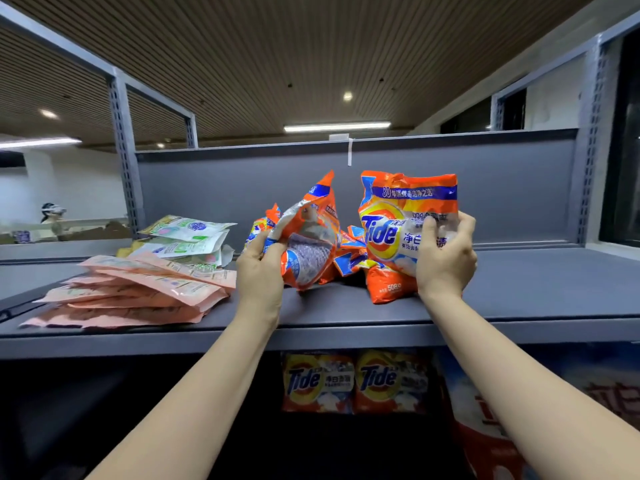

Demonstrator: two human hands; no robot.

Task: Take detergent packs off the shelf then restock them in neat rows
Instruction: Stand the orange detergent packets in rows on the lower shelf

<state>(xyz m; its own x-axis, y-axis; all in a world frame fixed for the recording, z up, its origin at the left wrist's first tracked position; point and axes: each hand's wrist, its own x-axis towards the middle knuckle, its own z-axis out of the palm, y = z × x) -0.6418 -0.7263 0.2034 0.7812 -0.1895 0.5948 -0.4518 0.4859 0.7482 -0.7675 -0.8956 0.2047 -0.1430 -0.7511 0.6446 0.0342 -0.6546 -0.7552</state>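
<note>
On the grey top shelf (519, 289) lies a loose heap of orange Tide detergent packs (349, 252). My left hand (259, 268) grips one pack (311, 237) by its lower left side; that pack is turned edge-on and tilted. My right hand (446, 258) holds a second pack (398, 226) upright by its right edge, with its front label towards me and its bottom on the shelf. Other packs lie behind and between the two.
A stack of pink flat pouches (138, 292) and several white-green pouches (187, 240) lie on the shelf's left. Two Tide packs (353, 382) stand on the shelf below. The back panel (485, 188) closes the rear. A person (52, 216) is far left.
</note>
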